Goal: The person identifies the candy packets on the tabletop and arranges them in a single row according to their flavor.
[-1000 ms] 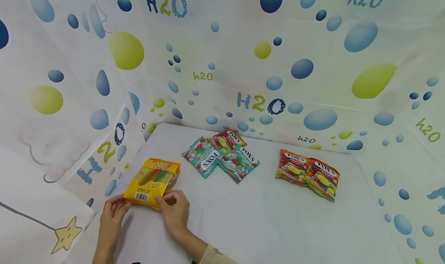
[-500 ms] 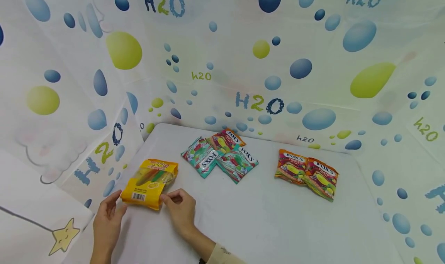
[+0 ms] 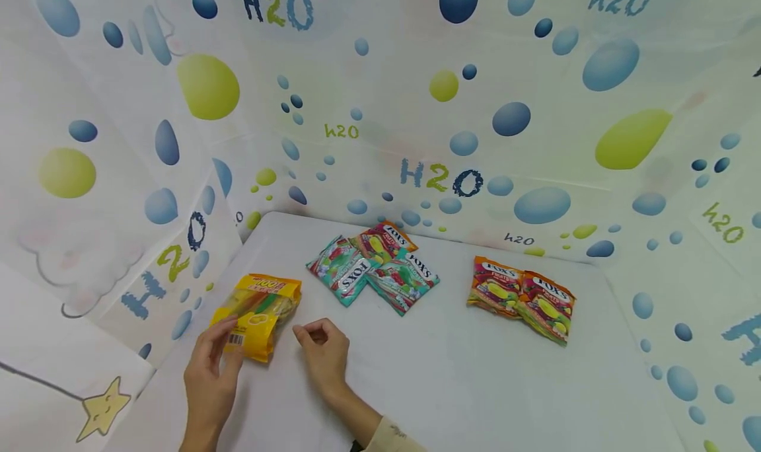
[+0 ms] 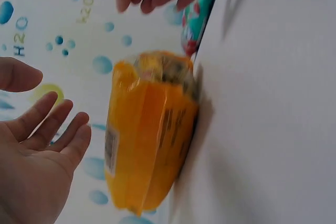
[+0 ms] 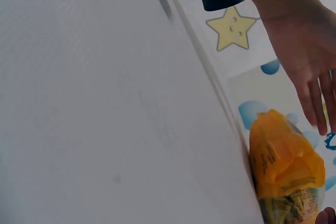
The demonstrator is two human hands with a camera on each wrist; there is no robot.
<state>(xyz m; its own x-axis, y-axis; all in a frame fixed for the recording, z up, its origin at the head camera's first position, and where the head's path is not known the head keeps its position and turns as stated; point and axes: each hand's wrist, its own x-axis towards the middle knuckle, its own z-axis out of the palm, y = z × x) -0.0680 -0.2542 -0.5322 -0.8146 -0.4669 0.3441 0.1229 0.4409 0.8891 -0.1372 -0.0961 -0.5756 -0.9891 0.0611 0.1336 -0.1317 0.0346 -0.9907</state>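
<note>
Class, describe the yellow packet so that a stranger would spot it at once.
On the white tabletop, go to the left end. Near the person's left hand lies a plump packet with a barcode. It alone is mainly yellow; the five FOX'S packets are teal or orange.

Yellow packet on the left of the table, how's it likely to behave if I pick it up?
The yellow packet would probably flex when gripped, as its wrapping looks thin and creased. Its shiny surface might be a bit slippery. It seems unlikely to roll, since it lies broad side down on the white table.
</note>
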